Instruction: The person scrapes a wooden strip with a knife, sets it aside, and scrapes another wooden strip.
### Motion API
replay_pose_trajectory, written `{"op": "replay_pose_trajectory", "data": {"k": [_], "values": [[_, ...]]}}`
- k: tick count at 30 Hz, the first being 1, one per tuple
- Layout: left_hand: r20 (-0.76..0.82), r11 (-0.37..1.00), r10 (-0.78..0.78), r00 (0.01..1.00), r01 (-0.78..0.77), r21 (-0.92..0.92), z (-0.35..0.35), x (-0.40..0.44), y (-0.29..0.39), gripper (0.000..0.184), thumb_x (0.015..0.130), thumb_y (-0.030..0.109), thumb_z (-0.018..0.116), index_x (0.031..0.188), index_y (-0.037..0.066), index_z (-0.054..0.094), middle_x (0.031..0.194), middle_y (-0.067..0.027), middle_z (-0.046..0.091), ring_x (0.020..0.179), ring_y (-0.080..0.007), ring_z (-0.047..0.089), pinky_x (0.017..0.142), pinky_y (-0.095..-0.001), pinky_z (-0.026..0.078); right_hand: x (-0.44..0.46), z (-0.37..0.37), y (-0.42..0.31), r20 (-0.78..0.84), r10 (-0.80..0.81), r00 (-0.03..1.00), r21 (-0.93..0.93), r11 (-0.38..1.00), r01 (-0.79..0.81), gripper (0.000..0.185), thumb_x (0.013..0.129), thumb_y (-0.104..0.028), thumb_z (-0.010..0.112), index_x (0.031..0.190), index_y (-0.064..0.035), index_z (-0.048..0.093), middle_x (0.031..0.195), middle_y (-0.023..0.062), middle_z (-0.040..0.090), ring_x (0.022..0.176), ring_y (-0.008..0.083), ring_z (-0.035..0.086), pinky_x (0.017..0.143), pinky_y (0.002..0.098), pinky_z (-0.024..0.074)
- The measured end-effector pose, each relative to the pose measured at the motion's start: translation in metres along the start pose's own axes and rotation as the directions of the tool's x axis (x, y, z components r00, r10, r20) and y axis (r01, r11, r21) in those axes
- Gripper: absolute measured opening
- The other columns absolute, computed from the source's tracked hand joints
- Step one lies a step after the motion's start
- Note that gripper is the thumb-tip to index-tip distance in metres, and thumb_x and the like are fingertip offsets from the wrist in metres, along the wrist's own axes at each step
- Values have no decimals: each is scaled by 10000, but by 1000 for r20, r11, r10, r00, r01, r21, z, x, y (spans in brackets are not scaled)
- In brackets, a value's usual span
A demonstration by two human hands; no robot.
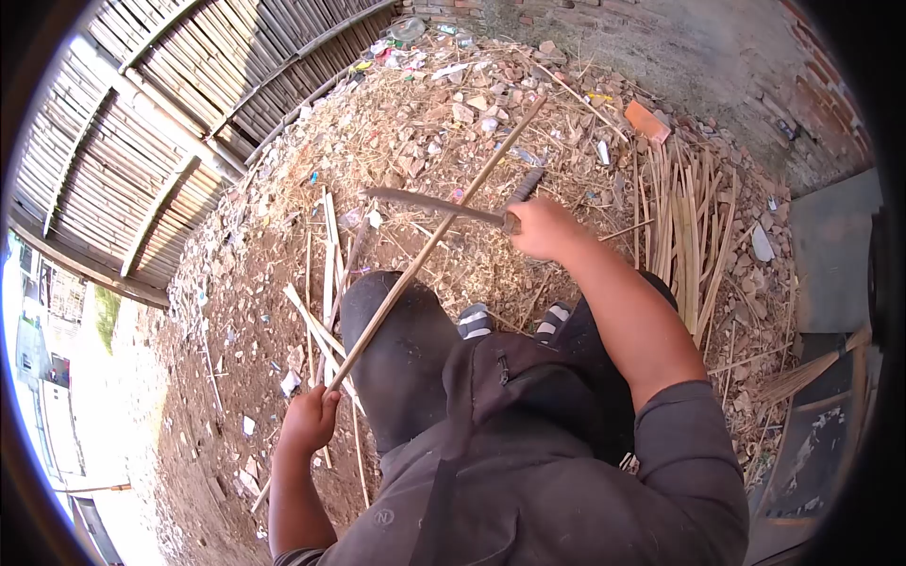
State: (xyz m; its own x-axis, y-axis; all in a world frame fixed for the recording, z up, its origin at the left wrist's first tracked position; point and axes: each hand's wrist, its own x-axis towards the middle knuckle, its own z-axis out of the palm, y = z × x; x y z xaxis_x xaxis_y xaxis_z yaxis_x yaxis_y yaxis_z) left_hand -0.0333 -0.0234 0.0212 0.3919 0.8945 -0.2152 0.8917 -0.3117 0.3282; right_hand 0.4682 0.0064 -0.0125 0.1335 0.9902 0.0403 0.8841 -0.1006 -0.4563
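My left hand (pixel 311 418) is closed around the lower part of a long thin bamboo stick (pixel 412 271). The stick slants up and away to the right, passing over my bent left knee. My right hand (pixel 547 229) grips a machete (pixel 425 202) with a dark, slightly curved blade pointing left. The blade crosses the stick above its middle; whether the edge bites into it I cannot tell. Just beyond my right hand is a short dark ridged piece (pixel 525 186), partly hidden by it.
Split bamboo strips (pixel 684 236) lie in a pile on the right, with more loose strips (pixel 330 245) by my left knee. Rubble and litter cover the ground. A brick piece (pixel 647 122) lies near the wall (pixel 698 61). A bamboo fence (pixel 142 151) stands at left.
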Motion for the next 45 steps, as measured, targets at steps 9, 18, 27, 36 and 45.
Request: {"op": "replay_pose_trajectory", "data": {"k": [9, 18, 27, 36, 45], "values": [[4, 997, -29, 1000, 28, 72, -13, -6, 5, 351, 1019, 352, 574, 949, 18, 657, 754, -256, 660, 739, -489, 643, 674, -561, 501, 1, -17, 5, 102, 73, 992, 24, 997, -76, 188, 803, -182, 663, 969, -114, 719, 911, 160, 732, 885, 367, 708, 801, 485, 563], [-40, 989, -39, 998, 44, 144, -13, -13, -5, 329, 1010, 342, 580, 888, 37, 611, 746, -243, 657, 745, -482, 646, 661, -562, 501, 20, -5, 75, -95, 287, 953, 135, 952, -273, 210, 787, -171, 685, 976, -84, 711, 862, 178, 712, 815, 346, 697, 750, 449, 551], [-17, 998, 19, 1000, -18, 57, -2, -7, -16, 341, 1012, 328, 575, 891, 13, 626, 751, -248, 655, 732, -482, 643, 666, -565, 497, 9, 0, 31, 123, 111, 986, 111, 986, -124, 267, 771, -209, 711, 1008, -85, 721, 965, 174, 731, 953, 351, 708, 834, 468, 564], [-11, 999, -27, 1000, 27, 19, -7, -12, -12, 351, 1016, 319, 577, 860, 6, 610, 728, -257, 640, 713, -485, 630, 658, -564, 487, 13, 26, 43, -25, 190, 981, 142, 972, -185, 335, 779, -205, 724, 1079, -56, 715, 847, 167, 723, 797, 309, 717, 763, 434, 552], [-26, 1000, 26, 999, -25, 14, -12, -18, -5, 366, 1033, 323, 550, 890, -8, 617, 760, -268, 658, 760, -490, 646, 685, -552, 501, 3, -42, 57, -191, 285, 939, 269, 935, -230, 416, 785, -271, 787, 1108, -22, 703, 968, 156, 735, 898, 304, 704, 820, 419, 537]]}}
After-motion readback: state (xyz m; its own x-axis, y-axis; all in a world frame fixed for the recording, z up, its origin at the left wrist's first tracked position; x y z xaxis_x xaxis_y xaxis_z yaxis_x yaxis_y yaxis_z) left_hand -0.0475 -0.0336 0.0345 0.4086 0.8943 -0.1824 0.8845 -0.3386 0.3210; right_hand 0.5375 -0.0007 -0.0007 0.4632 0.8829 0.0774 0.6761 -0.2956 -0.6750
